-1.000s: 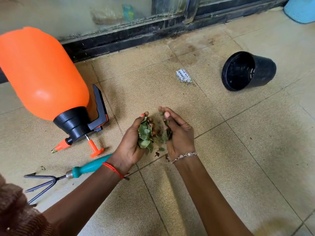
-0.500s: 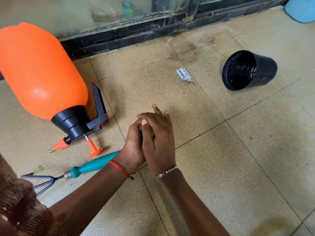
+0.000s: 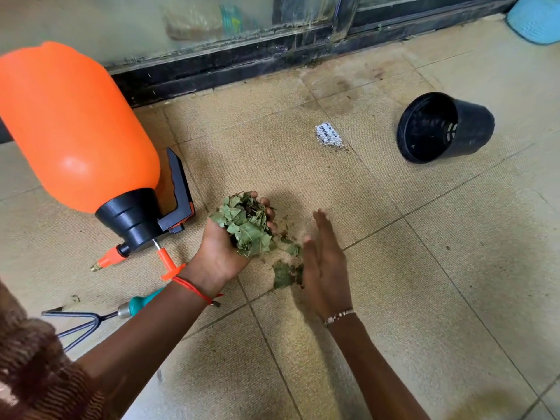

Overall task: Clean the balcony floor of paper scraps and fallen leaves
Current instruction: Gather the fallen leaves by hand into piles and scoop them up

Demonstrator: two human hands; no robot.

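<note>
My left hand [image 3: 224, 253] is cupped palm up and holds a clump of dry green leaves [image 3: 247, 224], fingers curled round its far side. My right hand [image 3: 325, 265] stands on edge beside it, fingers straight, holding nothing. A few loose leaf bits [image 3: 285, 274] lie on the beige tile floor [image 3: 439, 268] between the hands. A white printed paper scrap [image 3: 328, 137] lies on the floor beyond the hands.
A big orange pressure sprayer [image 3: 75, 128] lies on its side at the left. A teal-handled hand rake [image 3: 91, 319] rests under my left forearm. A black plant pot [image 3: 445, 128] lies tipped at the right. A dark window frame [image 3: 272, 59] runs along the back; a blue object [image 3: 536, 19] sits top right.
My hands were pressed together over the leaves. Now they have parted: the left holds the leaf clump, the right has drawn away and opened, and a few bits lie on the floor.
</note>
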